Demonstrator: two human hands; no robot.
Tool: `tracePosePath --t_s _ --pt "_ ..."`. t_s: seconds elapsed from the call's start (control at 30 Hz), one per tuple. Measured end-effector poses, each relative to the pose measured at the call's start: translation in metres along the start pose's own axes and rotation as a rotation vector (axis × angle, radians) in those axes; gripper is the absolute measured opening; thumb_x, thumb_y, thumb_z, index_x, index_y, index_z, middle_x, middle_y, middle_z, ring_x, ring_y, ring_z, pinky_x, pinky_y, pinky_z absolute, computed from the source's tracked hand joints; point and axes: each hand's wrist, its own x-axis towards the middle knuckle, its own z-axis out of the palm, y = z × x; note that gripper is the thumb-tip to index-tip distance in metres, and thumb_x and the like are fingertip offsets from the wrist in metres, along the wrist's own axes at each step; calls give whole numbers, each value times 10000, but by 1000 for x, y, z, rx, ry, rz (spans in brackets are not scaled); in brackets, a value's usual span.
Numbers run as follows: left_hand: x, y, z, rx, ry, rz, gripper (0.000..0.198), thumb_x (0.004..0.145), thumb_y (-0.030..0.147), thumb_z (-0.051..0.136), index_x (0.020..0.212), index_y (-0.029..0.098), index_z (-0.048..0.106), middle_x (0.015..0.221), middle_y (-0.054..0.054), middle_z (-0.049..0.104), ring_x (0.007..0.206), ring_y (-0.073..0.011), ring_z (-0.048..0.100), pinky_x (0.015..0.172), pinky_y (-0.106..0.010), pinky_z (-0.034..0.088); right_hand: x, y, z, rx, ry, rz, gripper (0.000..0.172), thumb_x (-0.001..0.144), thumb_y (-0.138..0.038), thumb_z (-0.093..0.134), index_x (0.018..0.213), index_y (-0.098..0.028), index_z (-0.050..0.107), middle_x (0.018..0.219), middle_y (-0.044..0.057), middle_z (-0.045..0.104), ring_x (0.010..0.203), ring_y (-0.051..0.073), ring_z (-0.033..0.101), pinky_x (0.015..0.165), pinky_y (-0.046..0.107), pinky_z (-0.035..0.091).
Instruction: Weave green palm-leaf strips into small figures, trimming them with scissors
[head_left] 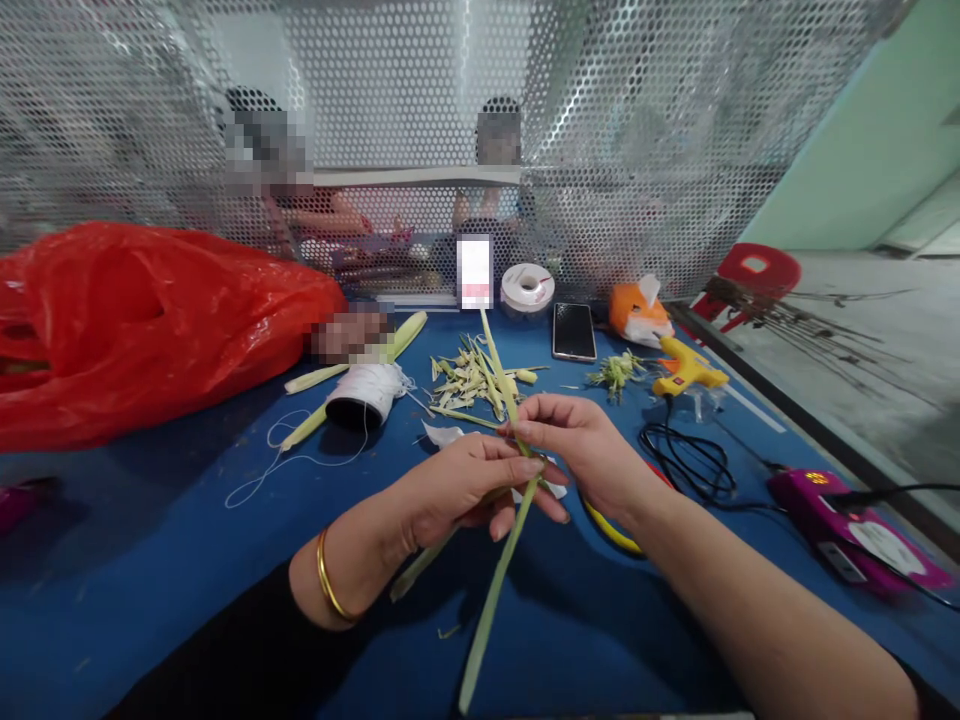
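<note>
A long pale green leaf strip (495, 590) runs from the table's front edge up between my hands and on past them. My left hand (480, 480), with a gold bangle on its wrist, pinches the strip with thumb and fingers. Just above it, my right hand (562, 430) grips the same strip between thumb and forefinger. Another green piece (424, 565) sticks out below my left hand. Beyond my fingers lies a pile of cut leaf scraps (472, 378). White scraps show behind my hands.
On the blue table (187, 580) are a red plastic bag (150, 330), white thread spool (367, 392), ribbon roll (527, 288), phone (574, 331), orange tissue pack (640, 312), yellow glue gun (686, 368) and corded purple box (855, 530). Two people sit behind a perforated screen.
</note>
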Motion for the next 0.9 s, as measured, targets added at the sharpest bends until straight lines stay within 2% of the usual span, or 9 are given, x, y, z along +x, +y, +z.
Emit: tracePosePath --t_s 0.1,0.2,0.37,0.47,0.6,0.7,0.77,0.83,0.9 --pt "-1 0 -1 28 -11 -5 323 844 362 588 985 109 731 857 -126 758 381 -53 507 332 -197 156 1 4 1 -3 60 -50 189 673 -298 756 663 -173 615 635 -4 628 467 75 501 382 180 341" --pt "-1 -1 -2 54 -53 -2 313 845 344 584 981 108 739 850 -129 758 367 -51 496 333 -202 172 1 7 5 -2 88 -62 148 685 -273 733 666 -184 617 621 -8 625 492 93 535 397 185 371" --pt "0 -3 -1 30 -78 1 302 810 363 617 929 120 751 780 -95 740 344 -38 460 328 -203 161 -2 8 9 -79 109 -52 129 722 -295 685 708 -197 602 544 -42 584 315 60 409 291 188 295" --pt "1 -4 0 34 7 2 260 799 363 637 842 132 748 604 -21 651 363 -38 438 335 -186 180 -2 7 9 -144 123 -64 151 737 -326 670 724 -198 589 505 -63 532 280 53 355 261 183 253" --pt "2 -6 -1 35 81 20 253 796 384 652 732 150 723 471 33 516 371 -47 406 346 -182 189 0 6 6 -239 161 -151 171 765 -344 648 727 -186 594 592 -44 536 375 57 371 313 185 263" --pt "3 -6 -3 -5 188 61 278 790 422 667 743 154 721 482 40 493 399 -50 407 363 -178 208 1 1 2 -468 278 -344 152 809 -323 609 750 -183 616 715 -3 593 582 113 512 477 223 402" --pt "4 -4 -6 -52 288 113 278 804 430 654 809 162 726 489 47 477 419 -55 413 371 -172 222 0 -3 -2 -618 362 -465 174 832 -324 597 732 -182 616 757 12 616 712 144 550 623 261 439" --pt "4 -2 -8 -79 381 164 266 806 416 655 787 157 713 503 42 490 426 -56 415 369 -171 227 -1 -6 -5 -695 335 -455 229 850 -362 592 709 -183 609 722 6 615 713 149 549 653 274 423" --pt "4 0 -9 -83 444 188 258 795 394 670 724 147 691 521 31 518 431 -55 425 368 -172 238 -1 -6 -6 -728 241 -381 256 858 -389 591 704 -185 615 670 -7 604 656 143 539 608 271 400"
